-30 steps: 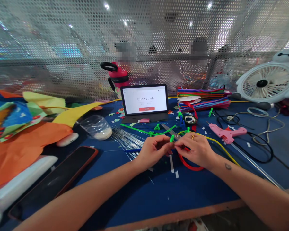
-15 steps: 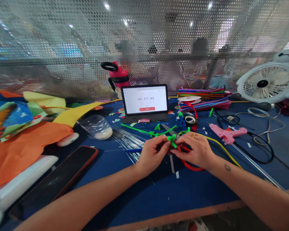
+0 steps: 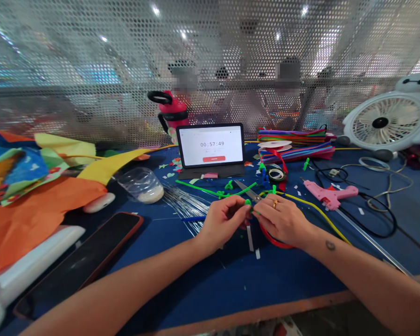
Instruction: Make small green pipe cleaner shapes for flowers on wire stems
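Observation:
A small bent piece of green pipe cleaner [image 3: 248,202] shows between my two hands, mostly covered by fingers. My left hand [image 3: 224,221] is closed, pinching it between thumb and fingertips. My right hand [image 3: 283,218], with a ring on one finger, is closed against the same piece from the right. Just beyond the fingers lie scissors [image 3: 247,190], their handles partly under my right hand; a red loop [image 3: 276,241] shows below that hand. Behind the scissors are a long green pipe cleaner [image 3: 199,187] and a small twisted green piece [image 3: 228,185].
A tablet [image 3: 211,145] showing a timer stands at the back. Rightward are bundled pipe cleaners [image 3: 297,151], tape [image 3: 276,174], a pink glue gun [image 3: 331,193] and a fan [image 3: 381,122]. Silver wires [image 3: 182,201], a plastic cup [image 3: 142,185], a phone [image 3: 82,261] and orange paper [image 3: 38,207] lie leftward.
My right hand has turned and its fingers have folded over the green piece. Less of the green shape shows now. My left hand stays nearly in place.

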`<state>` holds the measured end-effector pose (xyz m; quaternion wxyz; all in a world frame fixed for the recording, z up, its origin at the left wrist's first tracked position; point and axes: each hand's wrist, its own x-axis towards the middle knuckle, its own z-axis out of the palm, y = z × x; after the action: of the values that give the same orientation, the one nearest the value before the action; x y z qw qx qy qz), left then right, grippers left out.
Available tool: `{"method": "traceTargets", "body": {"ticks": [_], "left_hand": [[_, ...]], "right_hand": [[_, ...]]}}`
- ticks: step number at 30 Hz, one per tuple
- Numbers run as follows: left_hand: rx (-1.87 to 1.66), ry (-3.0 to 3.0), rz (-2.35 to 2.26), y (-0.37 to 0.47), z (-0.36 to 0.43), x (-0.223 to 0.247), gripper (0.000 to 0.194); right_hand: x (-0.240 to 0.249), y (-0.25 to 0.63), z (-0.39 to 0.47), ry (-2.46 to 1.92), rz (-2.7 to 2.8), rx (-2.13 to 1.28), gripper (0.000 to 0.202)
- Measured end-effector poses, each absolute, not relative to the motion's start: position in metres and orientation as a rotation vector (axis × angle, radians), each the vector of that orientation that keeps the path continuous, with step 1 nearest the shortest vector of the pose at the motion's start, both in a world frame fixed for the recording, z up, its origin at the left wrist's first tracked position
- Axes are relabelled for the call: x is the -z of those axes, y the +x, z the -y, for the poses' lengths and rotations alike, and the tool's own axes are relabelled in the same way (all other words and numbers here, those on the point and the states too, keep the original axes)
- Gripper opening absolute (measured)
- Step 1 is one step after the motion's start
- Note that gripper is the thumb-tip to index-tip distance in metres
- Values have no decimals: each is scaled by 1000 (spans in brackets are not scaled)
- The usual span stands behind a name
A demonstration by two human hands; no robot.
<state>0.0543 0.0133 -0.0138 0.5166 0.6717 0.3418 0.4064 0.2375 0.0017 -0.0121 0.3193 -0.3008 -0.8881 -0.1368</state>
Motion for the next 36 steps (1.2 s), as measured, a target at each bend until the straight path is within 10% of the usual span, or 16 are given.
{"method": "traceTargets", "body": {"ticks": [36], "left_hand": [[-984, 1679, -919, 55, -15, 14, 18]], "right_hand": [[13, 238, -4, -880, 2292, 67, 15]]}}
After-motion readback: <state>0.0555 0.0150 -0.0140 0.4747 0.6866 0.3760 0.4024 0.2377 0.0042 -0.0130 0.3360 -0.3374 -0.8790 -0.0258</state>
